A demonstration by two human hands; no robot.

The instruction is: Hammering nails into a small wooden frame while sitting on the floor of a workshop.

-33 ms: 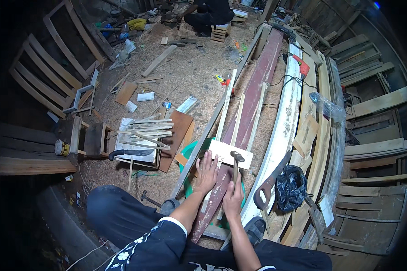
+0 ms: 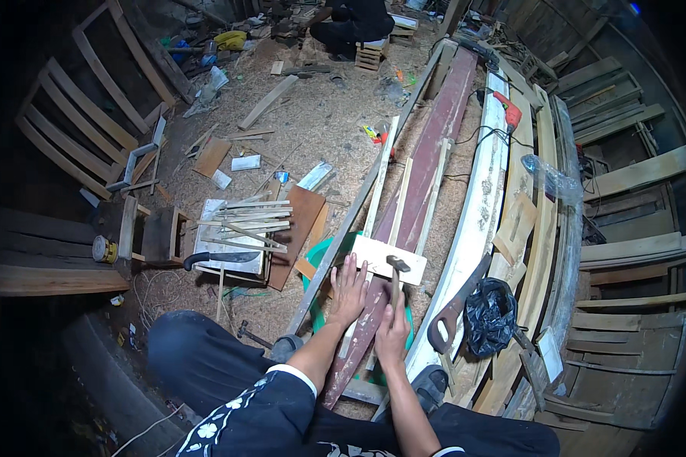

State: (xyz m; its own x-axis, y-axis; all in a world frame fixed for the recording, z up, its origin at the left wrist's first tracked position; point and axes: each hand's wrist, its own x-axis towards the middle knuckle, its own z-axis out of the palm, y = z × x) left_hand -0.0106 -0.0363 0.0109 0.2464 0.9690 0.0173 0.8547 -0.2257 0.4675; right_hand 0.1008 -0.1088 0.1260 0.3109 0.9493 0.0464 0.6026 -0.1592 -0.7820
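Note:
My left hand (image 2: 348, 295) lies flat with its fingers spread, their tips on the near left edge of a short pale board (image 2: 375, 250). That board lies across several thin wooden strips (image 2: 401, 202), over a long worn reddish-brown plank (image 2: 437, 129). My right hand (image 2: 392, 340) is closed round the wooden handle of a hammer (image 2: 398, 263), whose dark metal head is over the right part of the board. Whether the head touches the wood, I cannot tell. Part of a green basin (image 2: 318, 261) shows beneath the plank.
At left, a machete (image 2: 221, 258) and cut strips (image 2: 253, 216) lie on a low pile. A handsaw (image 2: 443, 329), a black plastic bag (image 2: 491, 318) and a red power tool (image 2: 507, 112) are at right among long boards. Another person (image 2: 356, 21) crouches at the far end.
The hammer head has shifted very slightly. My left hand and the board stay in place.

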